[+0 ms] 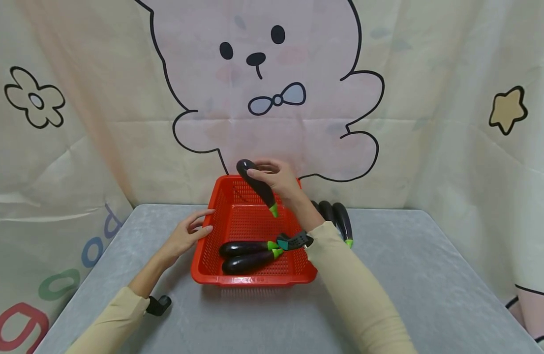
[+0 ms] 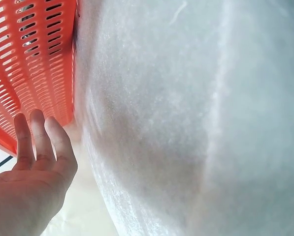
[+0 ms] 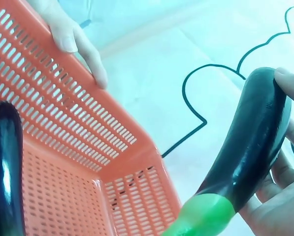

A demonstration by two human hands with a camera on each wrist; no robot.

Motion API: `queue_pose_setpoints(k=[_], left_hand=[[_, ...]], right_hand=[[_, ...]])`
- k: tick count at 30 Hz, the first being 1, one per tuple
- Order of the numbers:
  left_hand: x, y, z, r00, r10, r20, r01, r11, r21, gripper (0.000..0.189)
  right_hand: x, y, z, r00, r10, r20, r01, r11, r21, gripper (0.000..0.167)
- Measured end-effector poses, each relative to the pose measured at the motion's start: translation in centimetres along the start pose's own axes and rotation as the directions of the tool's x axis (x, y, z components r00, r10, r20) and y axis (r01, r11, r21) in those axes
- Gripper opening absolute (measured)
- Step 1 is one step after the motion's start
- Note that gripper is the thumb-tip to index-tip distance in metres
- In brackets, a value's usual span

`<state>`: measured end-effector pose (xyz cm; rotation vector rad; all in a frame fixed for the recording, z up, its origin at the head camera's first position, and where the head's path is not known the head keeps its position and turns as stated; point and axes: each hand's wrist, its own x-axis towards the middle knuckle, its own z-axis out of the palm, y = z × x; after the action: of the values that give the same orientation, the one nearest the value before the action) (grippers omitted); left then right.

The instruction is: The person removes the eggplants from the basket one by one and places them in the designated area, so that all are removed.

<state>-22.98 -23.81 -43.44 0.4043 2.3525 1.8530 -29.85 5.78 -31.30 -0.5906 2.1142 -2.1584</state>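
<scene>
In the head view, my right hand [image 1: 281,182] holds a dark purple eggplant [image 1: 256,184] above the far part of a red plastic basket [image 1: 254,280]. The eggplant's bright green stem end [image 3: 203,214] points down toward the basket, and my thumb lies against the purple body. My left hand [image 1: 188,236] rests at the basket's left rim, its thumb and a finger touching the edge. In the left wrist view, its other fingers [image 2: 43,142] stretch loosely beside the slotted outer wall. Inside the basket, two eggplants [image 1: 250,263] lie side by side in the near half.
Several more eggplants [image 1: 343,221] lie on the grey table [image 1: 387,275] just right of the basket, partly hidden by my right forearm. Behind the table hangs a pale curtain [image 1: 431,98] with a cartoon bear. Each wrist wears a black camera band [image 1: 159,306].
</scene>
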Motion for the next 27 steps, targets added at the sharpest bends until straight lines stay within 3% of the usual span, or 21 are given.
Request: queue_pose_setpoints(k=[9, 27], left_hand=[[-0.1, 0.1, 0.0, 1.000, 0.012, 0.003, -0.012, 1.000, 0.001, 0.054], [-0.2, 0.0, 0.0, 1.000, 0.004, 0.001, -0.004, 1.000, 0.002, 0.054]], right_hand=[[-0.6, -0.6, -1.7, 1.000, -0.005, -0.016, 0.006, 1.000, 0.031, 0.029], [-2.4, -1.5, -5.9, 0.997, -0.040, -0.058, 0.040, 0.999, -0.003, 0.033]])
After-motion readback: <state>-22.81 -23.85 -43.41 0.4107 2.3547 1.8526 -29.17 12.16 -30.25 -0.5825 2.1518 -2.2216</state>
